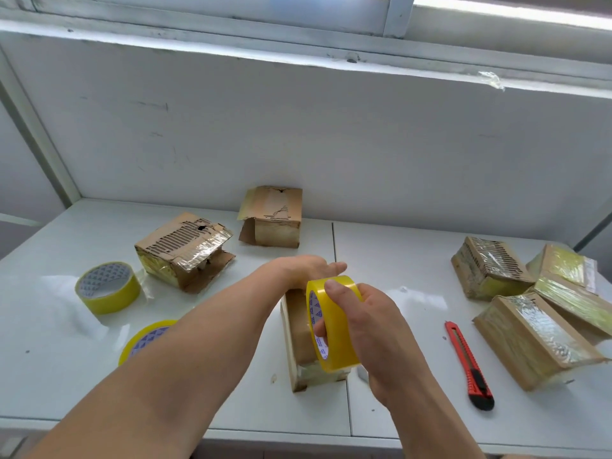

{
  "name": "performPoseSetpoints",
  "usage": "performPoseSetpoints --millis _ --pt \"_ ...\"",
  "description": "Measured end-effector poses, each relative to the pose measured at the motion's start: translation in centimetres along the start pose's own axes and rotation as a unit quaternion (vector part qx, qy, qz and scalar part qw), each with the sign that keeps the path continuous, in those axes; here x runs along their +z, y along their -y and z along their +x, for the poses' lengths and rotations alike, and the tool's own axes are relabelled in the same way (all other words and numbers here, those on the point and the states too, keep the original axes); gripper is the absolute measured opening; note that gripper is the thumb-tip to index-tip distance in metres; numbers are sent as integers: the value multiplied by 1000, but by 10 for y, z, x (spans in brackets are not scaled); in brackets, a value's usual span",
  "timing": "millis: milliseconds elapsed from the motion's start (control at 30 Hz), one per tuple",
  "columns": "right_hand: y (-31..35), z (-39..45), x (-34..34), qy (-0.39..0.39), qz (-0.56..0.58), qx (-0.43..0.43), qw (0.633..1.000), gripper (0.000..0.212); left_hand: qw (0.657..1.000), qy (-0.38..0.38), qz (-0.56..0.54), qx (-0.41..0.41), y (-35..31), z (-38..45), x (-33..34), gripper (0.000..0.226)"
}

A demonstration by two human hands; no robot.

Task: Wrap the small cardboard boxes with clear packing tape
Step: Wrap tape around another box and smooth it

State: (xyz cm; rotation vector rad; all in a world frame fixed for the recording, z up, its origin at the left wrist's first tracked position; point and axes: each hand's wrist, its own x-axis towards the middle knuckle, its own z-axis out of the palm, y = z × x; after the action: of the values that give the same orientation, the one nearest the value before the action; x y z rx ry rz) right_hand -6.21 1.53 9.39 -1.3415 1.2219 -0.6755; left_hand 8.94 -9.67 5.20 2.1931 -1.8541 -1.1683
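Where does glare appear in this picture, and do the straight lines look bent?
Head view: the window at the top is overexposed; bright reflections lie on the glossy white table and on the taped boxes at right; the window sill curves from wide-angle distortion; hands and tape roll are fairly sharp.

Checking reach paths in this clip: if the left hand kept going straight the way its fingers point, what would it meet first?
The left hand rests on the box being wrapped, fingers pointing right and slightly away. That line looks free over bare table; the stack of taped boxes lies further right, though depth is unclear.
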Motion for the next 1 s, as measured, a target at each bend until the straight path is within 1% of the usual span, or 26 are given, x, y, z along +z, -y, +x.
performPoseSetpoints --millis 67,133,200,267,333,400,467,533,567,600,633,700,833,867,933,1000 --pt "1 -7 -3 -2 9 9 1000 29 997 -14 80 6 -5 -6 3 53" --pt "-1 -12 -6 -3 10 12 1000 31 995 -23 93 21 -6 -6 4 51" --pt "-3 -18 -7 5 5 18 1000 32 995 -48 81 7 -1 3 9 62" --pt "-8 -26 -8 20 7 31 999 33 992 -82 100 -3 2 8 12 73" --pt "-16 -34 -9 19 1 38 999 34 984 -109 144 -6 4 12 16 73" --pt "-23 -39 -11 12 -3 37 999 33 974 -148 171 8 7 11 21 70" --pt "-29 -44 -10 14 -3 39 999 31 949 -228 215 41 12 11 25 65" --pt "-36 -48 -8 13 8 47 999 29 909 -319 258 77 13 4 29 61" --pt "-40 -50 -7 12 17 52 998 29 888 -352 284 87 12 1 30 57" --pt "-44 -52 -6 9 22 55 998 29 871 -368 312 96 9 -2 32 54" --pt "-47 -53 -5 7 25 56 998 29 861 -371 332 108 6 -4 33 50" --pt "-53 -53 -4 2 28 56 998 28 862 -355 340 126 3 -7 36 44" --pt "-67 -54 -4 2 18 57 998 29 855 -365 351 114 3 -11 43 44" --pt "-70 -54 -4 2 15 55 998 29 858 -366 343 109 3 -13 45 44" --pt "-74 -53 -5 0 9 51 999 28 868 -359 324 113 4 -19 50 51" --pt "-77 -53 -5 -1 8 47 999 27 865 -352 337 117 7 -28 60 64"
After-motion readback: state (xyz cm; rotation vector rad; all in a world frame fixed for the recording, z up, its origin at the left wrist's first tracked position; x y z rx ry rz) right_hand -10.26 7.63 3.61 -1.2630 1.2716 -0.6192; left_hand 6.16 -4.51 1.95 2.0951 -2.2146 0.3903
